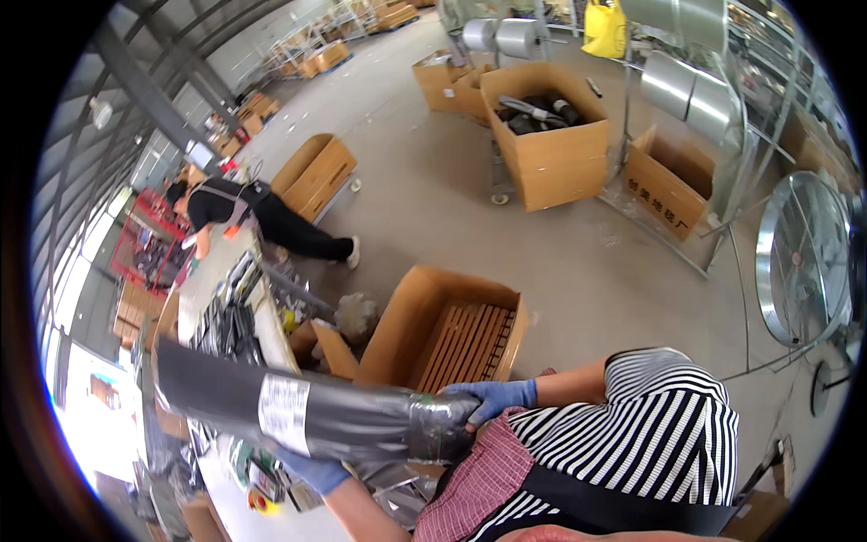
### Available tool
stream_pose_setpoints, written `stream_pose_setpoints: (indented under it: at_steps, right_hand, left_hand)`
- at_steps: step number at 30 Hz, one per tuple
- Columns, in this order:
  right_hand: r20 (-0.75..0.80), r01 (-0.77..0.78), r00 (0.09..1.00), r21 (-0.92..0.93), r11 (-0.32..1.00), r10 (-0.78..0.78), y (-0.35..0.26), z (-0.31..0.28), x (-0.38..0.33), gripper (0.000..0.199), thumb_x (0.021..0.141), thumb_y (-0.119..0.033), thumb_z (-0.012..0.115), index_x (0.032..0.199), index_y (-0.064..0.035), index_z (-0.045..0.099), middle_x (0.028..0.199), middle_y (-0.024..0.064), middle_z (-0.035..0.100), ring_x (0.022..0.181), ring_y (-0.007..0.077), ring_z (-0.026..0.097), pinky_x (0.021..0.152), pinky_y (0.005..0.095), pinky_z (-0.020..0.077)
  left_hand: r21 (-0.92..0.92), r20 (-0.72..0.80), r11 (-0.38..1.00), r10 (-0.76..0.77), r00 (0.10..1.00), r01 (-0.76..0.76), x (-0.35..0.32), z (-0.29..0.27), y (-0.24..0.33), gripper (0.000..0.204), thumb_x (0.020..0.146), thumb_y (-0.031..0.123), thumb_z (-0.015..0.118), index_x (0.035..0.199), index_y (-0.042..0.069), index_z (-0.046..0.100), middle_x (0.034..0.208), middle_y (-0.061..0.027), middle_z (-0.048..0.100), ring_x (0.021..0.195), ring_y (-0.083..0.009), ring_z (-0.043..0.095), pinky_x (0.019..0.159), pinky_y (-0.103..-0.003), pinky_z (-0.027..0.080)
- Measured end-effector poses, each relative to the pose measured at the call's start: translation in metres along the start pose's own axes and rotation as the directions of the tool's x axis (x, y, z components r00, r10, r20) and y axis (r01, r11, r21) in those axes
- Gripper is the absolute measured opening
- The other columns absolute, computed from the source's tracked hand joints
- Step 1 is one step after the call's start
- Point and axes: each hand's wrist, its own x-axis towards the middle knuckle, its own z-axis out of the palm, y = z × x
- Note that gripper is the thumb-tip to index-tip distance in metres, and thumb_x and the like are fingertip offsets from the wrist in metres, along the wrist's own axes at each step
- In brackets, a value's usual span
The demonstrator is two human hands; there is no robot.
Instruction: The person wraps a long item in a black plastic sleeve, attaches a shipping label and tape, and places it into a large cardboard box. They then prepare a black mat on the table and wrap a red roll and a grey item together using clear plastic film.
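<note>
A long black roll (pixel 352 417) in clear plastic film, with a white printed label on its side, lies across the front of my body. Its far left end is smeared by motion. My right hand (pixel 495 399), in a blue glove, grips the near right end, where the film is bunched. From below, my left hand (pixel 314 468), gloved in blue too, holds the roll near the label; most of its fingers are hidden behind the roll. Just beyond the roll stands an open cardboard box (pixel 406 316) with brown wooden slats (pixel 465 343) inside.
A worktable (pixel 212 280) on the left bears several black plastic-wrapped pieces (pixel 226 330). Another person (pixel 235 208) leans over its far end. A cardboard box of dark rolls (pixel 551 149) stands ahead. On the right are a metal rack (pixel 727 172) and a large fan (pixel 799 260).
</note>
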Motion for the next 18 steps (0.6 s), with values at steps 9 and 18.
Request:
stream_pose_setpoints:
  at_steps: [9, 18]
  right_hand:
    - [-0.519, 0.829, 0.546, 0.224, 0.512, -0.657, -0.244, -0.117, -0.061, 0.056, 0.091, -0.028, 0.071, 0.137, -0.0045, 0.048, 0.128, 0.0093, 0.062, 0.114, 0.0228, 0.063, 0.099, 0.0392, 0.0553]
    - [-0.977, 0.726, -0.012, -0.157, 0.67, -0.215, -0.251, -0.379, -0.109, 0.015, 0.093, -0.018, 0.062, 0.105, -0.0092, 0.057, 0.079, 0.007, 0.058, 0.07, 0.0227, 0.061, 0.065, 0.0368, 0.0587]
  left_hand:
    - [0.294, 0.734, 0.94, -0.105, 0.671, -0.175, 0.056, 0.331, -0.091, 0.069, 0.097, 0.024, 0.062, 0.155, 0.009, 0.028, 0.154, -0.015, 0.037, 0.135, -0.026, 0.047, 0.102, -0.043, 0.048]
    - [0.753, 0.638, 0.535, -0.452, 0.623, -0.383, 0.026, 0.134, -0.17, 0.06, 0.094, 0.02, 0.065, 0.144, -0.002, 0.043, 0.139, -0.0163, 0.056, 0.125, -0.0258, 0.057, 0.105, -0.036, 0.046]
